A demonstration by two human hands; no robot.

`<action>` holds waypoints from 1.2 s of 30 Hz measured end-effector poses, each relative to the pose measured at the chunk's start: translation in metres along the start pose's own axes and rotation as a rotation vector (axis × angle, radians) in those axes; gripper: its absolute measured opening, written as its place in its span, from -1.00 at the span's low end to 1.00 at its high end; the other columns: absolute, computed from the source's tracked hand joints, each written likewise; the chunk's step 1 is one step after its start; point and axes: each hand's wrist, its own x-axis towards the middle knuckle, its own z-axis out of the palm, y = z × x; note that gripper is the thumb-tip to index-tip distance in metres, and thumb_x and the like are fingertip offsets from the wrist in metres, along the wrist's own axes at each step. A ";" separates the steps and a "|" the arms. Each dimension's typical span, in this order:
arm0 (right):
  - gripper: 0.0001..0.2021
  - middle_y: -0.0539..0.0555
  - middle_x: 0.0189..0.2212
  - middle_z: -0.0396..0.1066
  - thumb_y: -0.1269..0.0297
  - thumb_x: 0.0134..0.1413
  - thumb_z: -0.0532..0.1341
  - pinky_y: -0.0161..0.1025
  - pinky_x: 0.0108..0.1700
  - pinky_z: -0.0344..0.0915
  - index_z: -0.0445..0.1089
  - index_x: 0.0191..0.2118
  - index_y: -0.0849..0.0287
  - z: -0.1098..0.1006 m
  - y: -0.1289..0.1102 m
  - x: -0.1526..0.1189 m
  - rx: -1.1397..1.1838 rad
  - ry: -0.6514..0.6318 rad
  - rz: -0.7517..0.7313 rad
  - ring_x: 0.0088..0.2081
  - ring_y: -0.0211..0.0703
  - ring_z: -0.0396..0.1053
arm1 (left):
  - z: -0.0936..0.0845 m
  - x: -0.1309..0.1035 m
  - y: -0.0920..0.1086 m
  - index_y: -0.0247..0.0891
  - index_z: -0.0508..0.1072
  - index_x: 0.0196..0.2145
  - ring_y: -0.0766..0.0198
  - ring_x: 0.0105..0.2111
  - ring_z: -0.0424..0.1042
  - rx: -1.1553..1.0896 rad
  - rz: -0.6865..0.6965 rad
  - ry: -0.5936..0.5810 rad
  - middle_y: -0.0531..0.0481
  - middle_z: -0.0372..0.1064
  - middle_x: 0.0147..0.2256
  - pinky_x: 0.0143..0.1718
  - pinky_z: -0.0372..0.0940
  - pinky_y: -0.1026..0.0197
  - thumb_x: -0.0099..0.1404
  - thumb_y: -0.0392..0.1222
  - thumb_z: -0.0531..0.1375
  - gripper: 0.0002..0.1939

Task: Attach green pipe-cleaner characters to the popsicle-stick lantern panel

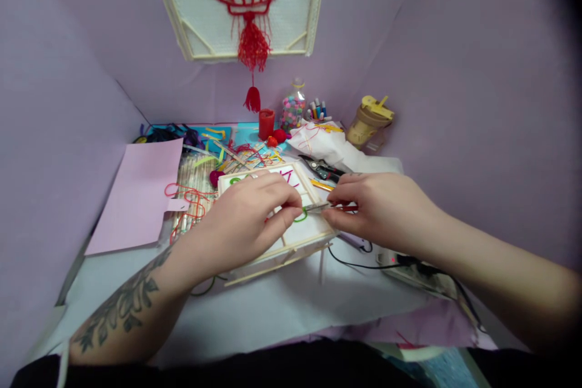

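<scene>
A white panel framed with pale sticks (309,229) lies at the middle of the table, with green and magenta yarn shapes on it. Over its left part is my left hand (259,212), thumb and index finger pinched at the end of a green yarn (301,216). My right hand (364,203) is closed around small scissors (317,207) at the panel's right edge. The scissors' blades point left and meet the yarn near my left fingertips. My left fingers hide part of the panel.
Left of the panel lie a pink sheet (140,194) and bundled sticks with red yarn. Behind are a red candle (266,124), a jar of pompoms (292,110), pliers (321,167) and a lidded cup (369,122). A power strip (418,276) with black cables sits at right.
</scene>
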 end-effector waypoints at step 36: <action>-0.77 0.05 -0.34 0.52 0.14 0.08 0.19 -0.25 -0.46 -0.03 0.56 -0.36 0.10 -0.001 0.006 -0.003 0.006 0.061 0.028 -0.33 -0.09 0.42 | -0.006 -0.004 -0.001 -0.29 0.41 -0.32 0.29 -0.30 0.33 -0.040 -0.003 0.040 0.01 0.38 -0.35 -0.21 0.23 0.22 0.38 -0.36 0.11 -0.88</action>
